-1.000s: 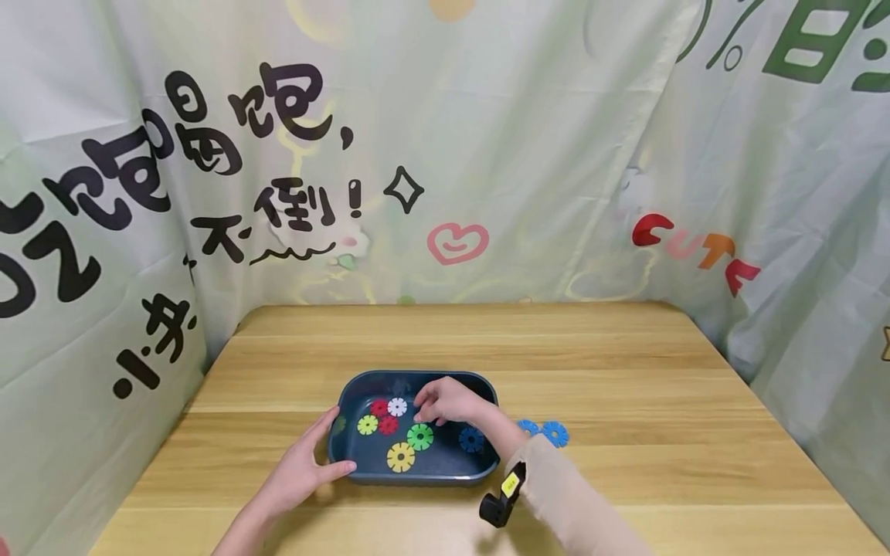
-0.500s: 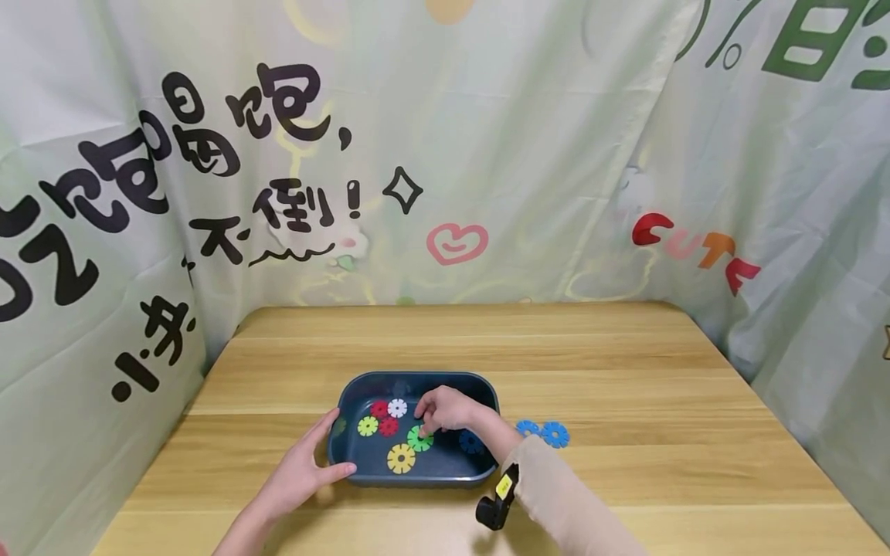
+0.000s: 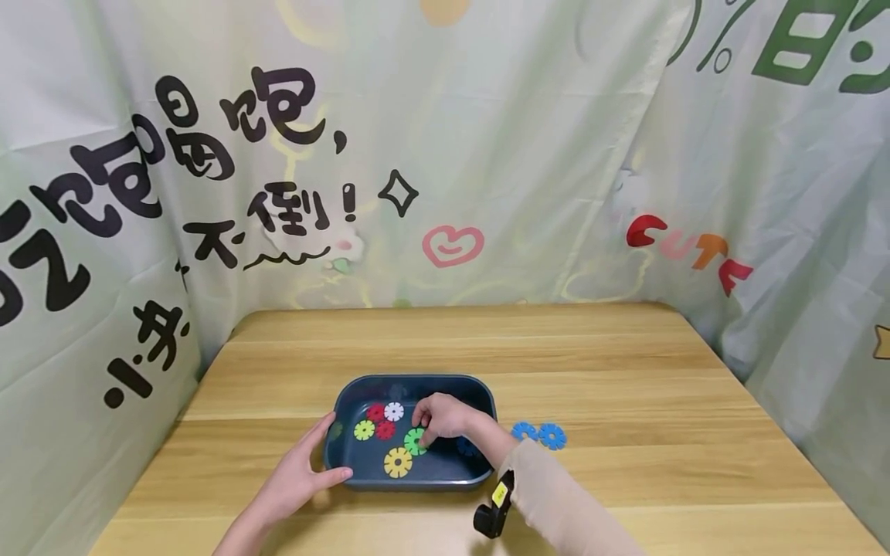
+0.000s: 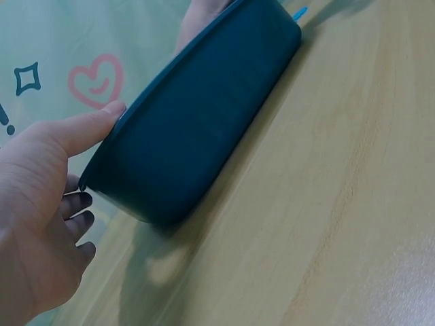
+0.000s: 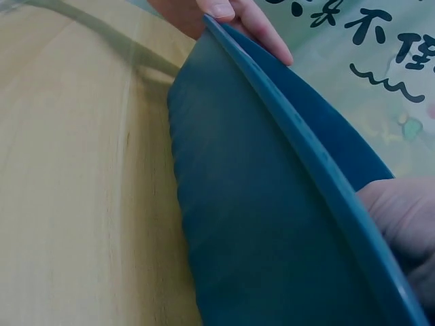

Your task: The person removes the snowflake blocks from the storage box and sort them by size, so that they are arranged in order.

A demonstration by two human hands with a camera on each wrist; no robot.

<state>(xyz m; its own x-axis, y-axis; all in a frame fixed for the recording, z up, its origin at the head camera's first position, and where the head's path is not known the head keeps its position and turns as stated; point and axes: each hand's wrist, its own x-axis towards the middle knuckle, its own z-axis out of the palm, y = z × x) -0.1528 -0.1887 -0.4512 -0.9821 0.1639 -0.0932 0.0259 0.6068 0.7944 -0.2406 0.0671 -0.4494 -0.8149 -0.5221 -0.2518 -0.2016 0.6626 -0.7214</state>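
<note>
A dark blue plastic tub (image 3: 417,483) stands on the table with notched plastic discs lying inside. My left hand (image 3: 300,472) grips its left end, thumb over the near rim and fingers around the outside; the left wrist view shows the thumb (image 4: 95,129) on the rim. My right hand (image 3: 445,417) reaches down into the tub, index finger and thumb apart, with the thumb tip at a green disc (image 3: 413,440). In the right wrist view the tub wall hides most of that hand (image 5: 408,217). A yellow disc (image 3: 398,462) lies just in front of the green one.
Left in the tub lie a white disc (image 3: 394,411), two red discs (image 3: 385,429) and a yellow-green disc (image 3: 364,430). A dark blue disc (image 3: 466,445) is partly behind the right wrist. Two blue discs (image 3: 552,436) lie on the table right of the tub, beside the right forearm.
My right hand has come down and slightly nearer, from above the green disc to right at it, covering part of it. The left hand keeps its hold on the tub.
</note>
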